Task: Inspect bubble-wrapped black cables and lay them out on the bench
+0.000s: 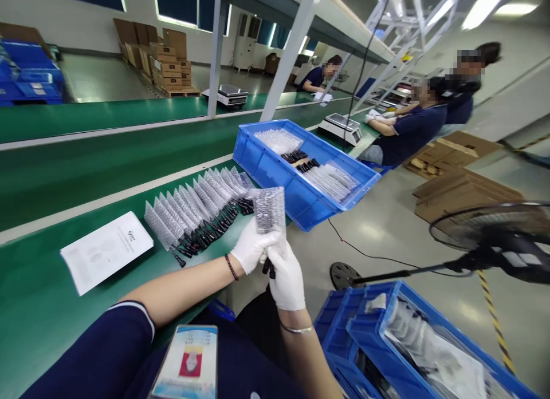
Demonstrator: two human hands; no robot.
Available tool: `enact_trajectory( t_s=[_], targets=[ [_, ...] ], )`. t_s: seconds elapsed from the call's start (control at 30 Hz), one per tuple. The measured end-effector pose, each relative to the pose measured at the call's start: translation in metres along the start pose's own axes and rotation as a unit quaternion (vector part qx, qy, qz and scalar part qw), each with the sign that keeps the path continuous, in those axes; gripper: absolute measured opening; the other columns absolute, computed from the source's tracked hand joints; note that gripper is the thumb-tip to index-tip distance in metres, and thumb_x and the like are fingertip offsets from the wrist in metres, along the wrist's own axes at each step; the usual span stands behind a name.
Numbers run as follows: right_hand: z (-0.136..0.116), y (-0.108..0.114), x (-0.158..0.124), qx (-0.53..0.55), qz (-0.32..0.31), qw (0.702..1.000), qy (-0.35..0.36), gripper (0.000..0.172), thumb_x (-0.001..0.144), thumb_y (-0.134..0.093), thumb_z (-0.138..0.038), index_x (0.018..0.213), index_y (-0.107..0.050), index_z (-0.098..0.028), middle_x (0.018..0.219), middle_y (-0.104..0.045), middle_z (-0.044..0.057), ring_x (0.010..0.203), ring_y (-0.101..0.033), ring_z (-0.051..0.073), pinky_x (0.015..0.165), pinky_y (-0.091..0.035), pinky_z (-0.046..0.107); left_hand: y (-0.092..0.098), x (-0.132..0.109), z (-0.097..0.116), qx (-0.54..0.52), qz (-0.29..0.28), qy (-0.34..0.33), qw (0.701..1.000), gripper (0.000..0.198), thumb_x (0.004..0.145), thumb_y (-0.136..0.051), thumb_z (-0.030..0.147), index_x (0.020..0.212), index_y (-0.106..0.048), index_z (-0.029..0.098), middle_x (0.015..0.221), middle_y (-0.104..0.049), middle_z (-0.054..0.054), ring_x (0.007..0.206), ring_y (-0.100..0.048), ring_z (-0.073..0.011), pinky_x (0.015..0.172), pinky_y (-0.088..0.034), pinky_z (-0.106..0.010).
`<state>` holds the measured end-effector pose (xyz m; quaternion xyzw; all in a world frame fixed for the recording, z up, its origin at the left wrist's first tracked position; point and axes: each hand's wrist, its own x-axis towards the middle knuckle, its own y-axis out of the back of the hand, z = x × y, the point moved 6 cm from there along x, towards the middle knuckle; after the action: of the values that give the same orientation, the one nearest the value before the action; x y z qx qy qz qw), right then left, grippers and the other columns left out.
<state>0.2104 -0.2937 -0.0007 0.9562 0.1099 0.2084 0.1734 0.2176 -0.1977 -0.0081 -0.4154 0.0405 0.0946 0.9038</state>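
Observation:
My left hand (250,246) and my right hand (286,280), both in white gloves, meet at the conveyor's edge. Together they grip a clear bubble-wrap sleeve (269,210) with a black-handled tool inside; its black end (268,267) pokes out below my fingers. To the left, several matching sleeves (193,207) lie overlapped in a fanned row on the green conveyor belt (73,187), their black handles (206,237) pointing toward me. A printed white sheet (106,252) lies beside the row.
A blue plastic crate (275,170) holding more sleeves stands on the belt. More blue crates (387,336) sit at lower right. A standing fan (485,238) is to the right. Co-workers (408,130) sit along the line near scales (341,129).

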Motion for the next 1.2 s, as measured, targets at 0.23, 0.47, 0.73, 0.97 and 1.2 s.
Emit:
enact_trajectory(
  t_s=[0.23,0.47,0.73,0.97,1.2],
  targets=[
    [0.013,0.000,0.013,0.067,-0.085,0.992,-0.065,0.054,0.085,-0.068,-0.052,0.130,-0.069,-0.022,0.129,-0.070,0.012,0.114,-0.069,0.031,0.095,-0.058,0.043,0.032,-0.010,0.019,0.018,0.067,-0.105,0.992,0.044,0.054,-0.091,0.031,0.089,-0.066,0.023,0.092,-0.070,-0.008,0.088,-0.066,-0.0261,0.090,-0.052,-0.043],
    [-0.034,-0.051,0.043,-0.093,-0.174,0.980,-0.010,0.038,0.078,-0.062,-0.058,0.076,-0.076,-0.023,0.082,-0.077,0.007,0.076,-0.069,0.028,0.070,-0.053,0.037,0.077,-0.080,0.017,0.123,0.096,-0.162,0.974,0.061,0.071,-0.083,0.029,0.127,-0.061,0.030,0.129,-0.065,-0.013,0.121,-0.062,-0.0317,0.105,-0.048,-0.045],
    [-0.119,-0.167,0.047,-0.210,-0.308,0.912,0.174,0.032,0.095,-0.057,-0.036,0.068,-0.069,-0.025,0.065,-0.068,-0.001,0.058,-0.059,0.016,0.056,-0.040,0.028,0.099,-0.107,-0.032,0.381,-0.058,-0.018,0.923,0.053,0.074,-0.072,0.018,0.127,-0.066,0.019,0.113,-0.069,-0.009,0.094,-0.065,-0.0217,0.091,-0.054,-0.035],
    [-0.112,-0.250,0.035,-0.375,-0.360,0.819,0.243,0.024,0.099,-0.063,-0.027,0.080,-0.075,-0.019,0.076,-0.075,0.006,0.069,-0.071,0.021,0.058,-0.045,0.027,0.094,-0.099,-0.026,0.328,-0.084,-0.094,0.936,0.038,0.083,-0.068,0.038,0.118,-0.073,0.023,0.111,-0.074,-0.008,0.111,-0.067,-0.0309,0.107,-0.050,-0.044],
    [-0.135,-0.239,0.015,-0.366,-0.312,0.849,0.218,0.024,0.097,-0.064,-0.035,0.091,-0.075,-0.015,0.083,-0.075,0.001,0.079,-0.074,0.017,0.068,-0.053,0.026,0.099,-0.123,-0.007,0.394,0.010,-0.014,0.919,0.026,0.085,-0.055,0.037,0.095,-0.080,0.038,0.111,-0.077,0.003,0.114,-0.070,-0.0309,0.109,-0.051,-0.049]
  ],
)
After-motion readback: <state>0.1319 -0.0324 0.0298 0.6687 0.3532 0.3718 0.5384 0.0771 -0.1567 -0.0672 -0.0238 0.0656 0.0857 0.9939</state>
